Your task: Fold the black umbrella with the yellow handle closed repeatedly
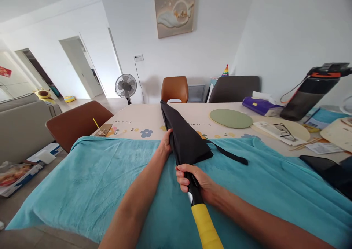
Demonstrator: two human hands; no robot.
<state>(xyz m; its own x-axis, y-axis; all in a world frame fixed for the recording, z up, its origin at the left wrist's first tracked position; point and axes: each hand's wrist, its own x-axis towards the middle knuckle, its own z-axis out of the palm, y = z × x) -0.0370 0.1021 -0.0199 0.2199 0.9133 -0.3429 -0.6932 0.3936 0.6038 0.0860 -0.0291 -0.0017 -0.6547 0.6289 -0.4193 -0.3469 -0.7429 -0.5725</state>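
A black folded umbrella [183,135] lies lengthwise over a teal blanket [90,183] on the table, its tip pointing away from me. Its yellow handle [205,227] points towards me. My right hand [195,182] is closed round the shaft just above the yellow handle. My left hand [166,143] grips the left side of the black canopy, fingers pressed on the fabric. A black strap [229,154] trails from the canopy to the right over the blanket.
Beyond the blanket the table [143,122] carries a green round mat [231,118], a purple tissue box [261,106], glasses on paper [283,131] and a dark bottle [310,95]. Chairs [78,122] stand around; a fan [125,85] is behind.
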